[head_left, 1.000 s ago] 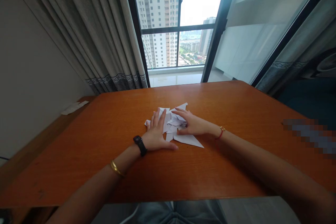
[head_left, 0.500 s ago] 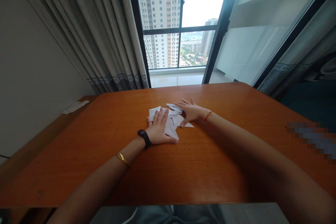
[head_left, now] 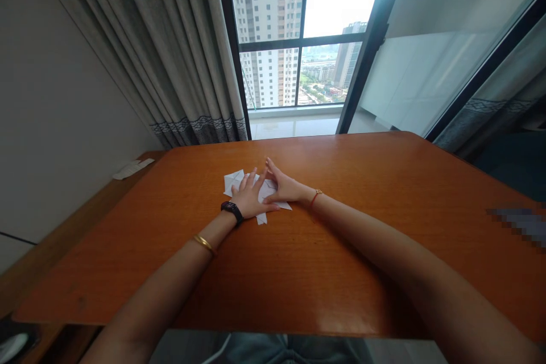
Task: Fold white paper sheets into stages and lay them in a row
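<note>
My left hand point(head_left: 249, 199) lay splayed flat on the white, creased paper pieces point(head_left: 267, 187) mid-frame, pinching nothing, while my right hand point(head_left: 285, 186) curved against their right side, thumb and fingers parted, and too quick a push could have scattered those loose, sharp-cornered pieces over the glossy orange-brown wooden table point(head_left: 341, 273).

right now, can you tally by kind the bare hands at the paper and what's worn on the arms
Hands: 2 (left hand, right hand)
Black watch: 1
Gold bangle: 1
Red bracelet: 1
Total: 5

The white paper pieces overlap under the hands, so I can't count those.
</note>
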The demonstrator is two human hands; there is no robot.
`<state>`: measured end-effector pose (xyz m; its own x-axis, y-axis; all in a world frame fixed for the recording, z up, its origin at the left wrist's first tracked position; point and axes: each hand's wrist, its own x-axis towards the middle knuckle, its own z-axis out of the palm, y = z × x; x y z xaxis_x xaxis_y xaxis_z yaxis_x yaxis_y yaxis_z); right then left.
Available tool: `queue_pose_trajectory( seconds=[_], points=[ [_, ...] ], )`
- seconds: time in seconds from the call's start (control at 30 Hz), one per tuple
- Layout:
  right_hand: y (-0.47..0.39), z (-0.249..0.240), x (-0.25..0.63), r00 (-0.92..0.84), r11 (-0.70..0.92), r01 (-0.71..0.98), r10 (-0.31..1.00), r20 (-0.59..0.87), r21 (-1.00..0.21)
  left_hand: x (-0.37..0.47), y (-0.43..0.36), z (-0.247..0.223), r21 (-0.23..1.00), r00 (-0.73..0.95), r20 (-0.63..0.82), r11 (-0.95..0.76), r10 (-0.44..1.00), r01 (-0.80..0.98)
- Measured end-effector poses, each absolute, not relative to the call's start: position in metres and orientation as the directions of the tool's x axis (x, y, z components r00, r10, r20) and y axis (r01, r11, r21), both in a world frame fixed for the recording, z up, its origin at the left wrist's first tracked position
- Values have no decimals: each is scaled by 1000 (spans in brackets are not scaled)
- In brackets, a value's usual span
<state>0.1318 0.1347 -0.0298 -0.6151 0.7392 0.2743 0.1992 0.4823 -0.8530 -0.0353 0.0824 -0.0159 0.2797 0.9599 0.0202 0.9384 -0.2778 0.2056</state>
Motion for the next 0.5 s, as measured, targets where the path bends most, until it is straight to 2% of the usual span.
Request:
queue_pose_trajectory(
  seconds=[0.1, 0.23, 0.37, 0.5],
  points=[
    [134, -19, 139, -484, 319, 31, 834, 265, -947, -41, 87, -19, 181, 308, -40, -297, 950, 938],
    [112, 4, 176, -348, 340, 10, 883, 316, -940, -55, 101, -25, 193, 277, -32, -266, 960, 944],
    [64, 13, 228, -298, 400, 168, 892, 341, -901, -90, 135, -26, 199, 163, -1, -160, 987, 967],
    [21, 5, 264, -194, 420, 421, 907, 373, -804, -135, 174, -19, 237, 67, 33, -73, 997, 969]
  ],
)
